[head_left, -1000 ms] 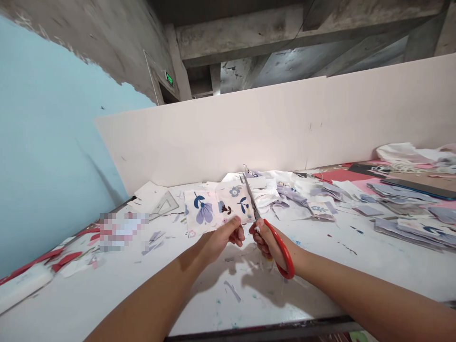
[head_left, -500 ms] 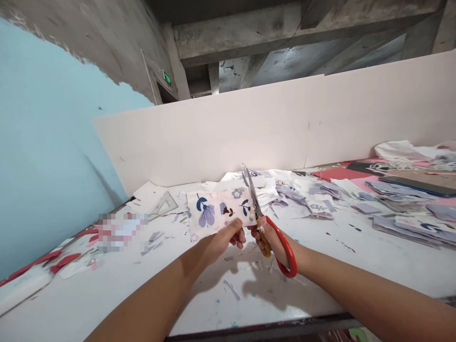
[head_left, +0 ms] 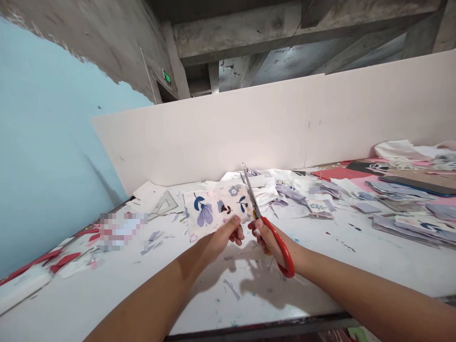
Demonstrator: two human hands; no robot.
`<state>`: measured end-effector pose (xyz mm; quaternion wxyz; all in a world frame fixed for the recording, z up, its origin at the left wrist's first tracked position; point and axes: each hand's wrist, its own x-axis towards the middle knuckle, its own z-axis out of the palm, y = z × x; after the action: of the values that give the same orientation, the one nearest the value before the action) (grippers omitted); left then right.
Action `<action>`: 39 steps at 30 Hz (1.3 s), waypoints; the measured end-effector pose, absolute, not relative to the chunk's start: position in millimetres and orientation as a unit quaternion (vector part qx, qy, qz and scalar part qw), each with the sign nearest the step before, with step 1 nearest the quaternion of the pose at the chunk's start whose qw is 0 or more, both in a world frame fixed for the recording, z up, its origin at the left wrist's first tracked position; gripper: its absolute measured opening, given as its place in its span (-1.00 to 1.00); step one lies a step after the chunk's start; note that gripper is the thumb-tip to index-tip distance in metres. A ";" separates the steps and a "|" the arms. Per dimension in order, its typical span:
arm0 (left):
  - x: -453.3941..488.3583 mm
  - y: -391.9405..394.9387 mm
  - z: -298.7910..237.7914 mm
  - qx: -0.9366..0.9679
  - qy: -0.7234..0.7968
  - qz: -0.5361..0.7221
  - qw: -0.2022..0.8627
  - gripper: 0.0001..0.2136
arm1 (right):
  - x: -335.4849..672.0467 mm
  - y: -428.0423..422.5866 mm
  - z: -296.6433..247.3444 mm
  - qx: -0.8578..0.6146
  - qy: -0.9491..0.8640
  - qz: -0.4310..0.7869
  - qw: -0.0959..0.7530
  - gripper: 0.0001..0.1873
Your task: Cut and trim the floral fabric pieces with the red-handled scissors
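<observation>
My left hand [head_left: 223,237] pinches the near edge of a small piece of floral fabric [head_left: 213,206], cream with blue and purple flowers, held up above the white table [head_left: 117,289]. My right hand [head_left: 269,237] grips red-handled scissors [head_left: 265,223]. Their blades point away from me and run along the right edge of the fabric, close together. Both hands sit side by side near the table's middle.
Fabric scraps [head_left: 309,194] and paper offcuts litter the table behind the hands. Stacks of cut pieces [head_left: 413,221] lie at the right, beside a pink mat [head_left: 359,180]. A clear set square [head_left: 164,204] rests at the left. A pale board [head_left: 270,128] walls off the back.
The scissor blades opened slightly half a second ago and have closed again along the fabric's right edge. Both hands stay almost in place.
</observation>
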<state>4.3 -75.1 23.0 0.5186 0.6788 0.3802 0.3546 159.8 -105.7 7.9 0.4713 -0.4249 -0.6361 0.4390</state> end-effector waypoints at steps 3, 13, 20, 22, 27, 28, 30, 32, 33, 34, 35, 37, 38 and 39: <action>3.8 -75.5 24.4 0.684 0.385 0.351 0.511 -0.53 | 159.2 -105.2 7.9 -0.421 -0.640 0.435 0.472 -0.48; -1.0 -77.5 26.4 0.720 0.396 0.272 0.501 -0.51 | 159.9 -99.9 0.9 -0.399 -0.626 0.468 0.479 -0.53; -6.8 -70.7 16.2 0.723 0.409 0.263 0.490 -0.52 | 157.9 -101.5 4.6 -0.388 -0.605 0.509 0.474 -0.44; -7.0 -69.7 15.0 0.723 0.409 0.264 0.490 -0.52 | 157.6 -100.9 4.7 -0.386 -0.595 0.521 0.475 -0.45; -5.7 -67.3 14.1 0.721 0.411 0.274 0.486 -0.52 | 159.1 -97.8 0.9 -0.383 -0.570 0.545 0.481 -0.51; -5.5 -67.1 14.2 0.721 0.410 0.276 0.485 -0.52 | 159.7 -97.4 0.2 -0.383 -0.564 0.552 0.480 -0.51; -5.3 -66.8 14.7 0.723 0.405 0.278 0.486 -0.52 | 160.5 -97.4 0.3 -0.384 -0.554 0.566 0.476 -0.51; -5.6 -66.7 14.9 0.725 0.399 0.283 0.485 -0.53 | 160.7 -98.4 2.3 -0.389 -0.547 0.573 0.470 -0.51; -5.7 -66.7 15.0 0.725 0.396 0.287 0.485 -0.54 | 160.6 -99.2 3.8 -0.394 -0.546 0.572 0.468 -0.51; -5.8 -66.8 15.0 0.724 0.394 0.289 0.487 -0.54 | 160.3 -99.9 5.3 -0.398 -0.547 0.569 0.468 -0.51; -5.9 -67.1 15.2 0.723 0.394 0.290 0.489 -0.54 | 160.0 -100.6 6.7 -0.400 -0.550 0.565 0.467 -0.50; -5.5 -68.3 16.2 0.719 0.397 0.291 0.492 -0.53 | 159.8 -101.2 8.1 -0.402 -0.557 0.557 0.467 -0.50; -5.0 -69.1 17.0 0.718 0.397 0.291 0.492 -0.53 | 160.0 -100.9 8.0 -0.403 -0.560 0.554 0.466 -0.49; -4.3 -70.0 17.9 0.717 0.397 0.293 0.492 -0.53 | 160.4 -100.4 7.4 -0.405 -0.565 0.549 0.465 -0.50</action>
<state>-4.3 -70.0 17.9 0.4917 0.7174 0.3969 0.2935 160.4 -100.4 7.4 0.4645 -0.4055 -0.5646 0.5487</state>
